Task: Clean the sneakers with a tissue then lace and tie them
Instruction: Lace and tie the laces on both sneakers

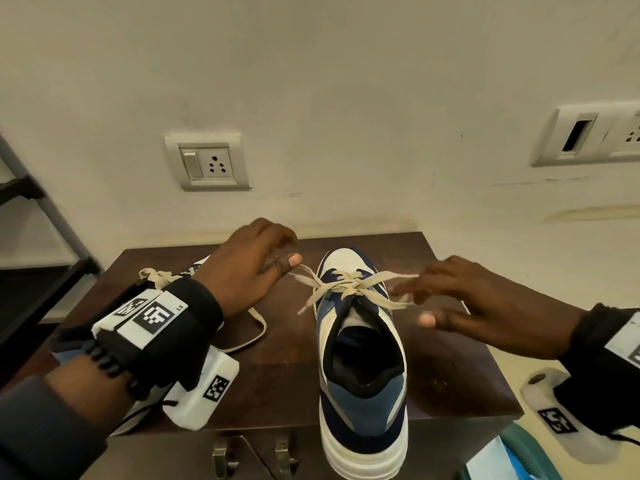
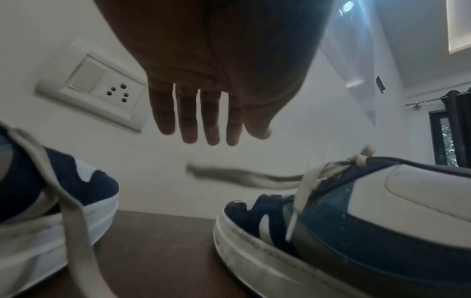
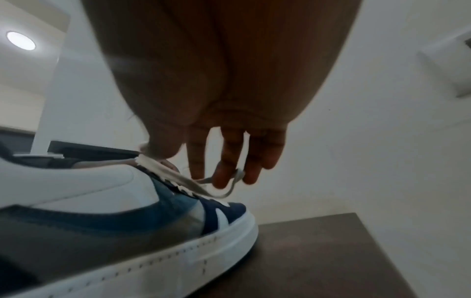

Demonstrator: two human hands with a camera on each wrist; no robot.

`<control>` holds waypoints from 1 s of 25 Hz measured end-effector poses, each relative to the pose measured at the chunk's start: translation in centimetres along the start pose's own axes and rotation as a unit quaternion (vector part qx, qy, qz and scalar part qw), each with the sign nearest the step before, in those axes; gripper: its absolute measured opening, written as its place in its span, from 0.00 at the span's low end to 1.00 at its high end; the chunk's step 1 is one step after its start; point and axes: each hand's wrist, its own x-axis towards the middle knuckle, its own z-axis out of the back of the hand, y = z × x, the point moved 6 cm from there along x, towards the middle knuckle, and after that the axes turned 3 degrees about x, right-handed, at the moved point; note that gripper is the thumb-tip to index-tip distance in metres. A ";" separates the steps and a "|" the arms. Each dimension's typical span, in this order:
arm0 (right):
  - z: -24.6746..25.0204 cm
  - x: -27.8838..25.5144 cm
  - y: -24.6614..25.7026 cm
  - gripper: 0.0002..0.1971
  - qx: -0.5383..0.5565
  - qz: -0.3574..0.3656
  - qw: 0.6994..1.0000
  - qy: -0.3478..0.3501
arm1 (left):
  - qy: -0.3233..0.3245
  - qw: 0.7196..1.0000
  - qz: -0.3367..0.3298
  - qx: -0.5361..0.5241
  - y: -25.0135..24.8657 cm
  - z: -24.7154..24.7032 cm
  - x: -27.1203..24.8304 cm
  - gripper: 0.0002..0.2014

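Sneaker point(image 1: 362, 344): on table point(image 1: 450, 368), heel toward wearer, bow point(image 1: 349, 284) tied. Left hand point(image 1: 249, 271): fingers straight, lace end beside thumb (contact unclear). Right hand point(image 1: 485, 299): lace loop caught between slack fingers, presumably snugging the bow.

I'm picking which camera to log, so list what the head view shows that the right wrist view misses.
Head only: the left hand, the second sneaker mostly hidden behind it, and a wall socket. Right wrist only: the lace caught between two fingers, and a ceiling light. Both: the right hand, the laced sneaker and the table.
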 end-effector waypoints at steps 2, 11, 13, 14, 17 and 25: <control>1.4 1.4 0.7 0.21 0.014 -0.014 0.995 -0.097 | -0.015 0.999 -0.010 -0.044 -0.1 0.5 -0.1 0.17; 1.6 3.8 4.0 0.22 -0.012 -0.004 0.993 -0.118 | 0.071 0.988 -0.077 -0.116 -4.1 -2.3 -0.7 0.08; 1.6 3.7 3.9 0.15 -0.047 0.011 0.994 -0.095 | 0.051 0.987 -0.076 -0.133 -4.1 -1.7 -0.5 0.05; 1.6 3.6 3.7 0.14 -0.039 0.015 0.996 -0.084 | 0.044 0.986 -0.068 -0.148 -3.9 -1.5 -0.4 0.05; 1.3 2.3 2.5 0.11 0.035 -0.030 0.999 0.010 | 0.073 0.982 -0.024 -0.174 -3.3 -1.6 -0.2 0.08; -0.3 2.1 3.5 0.06 0.207 -0.019 0.978 -0.001 | 0.069 0.971 0.019 -0.230 -3.9 -1.0 0.1 0.11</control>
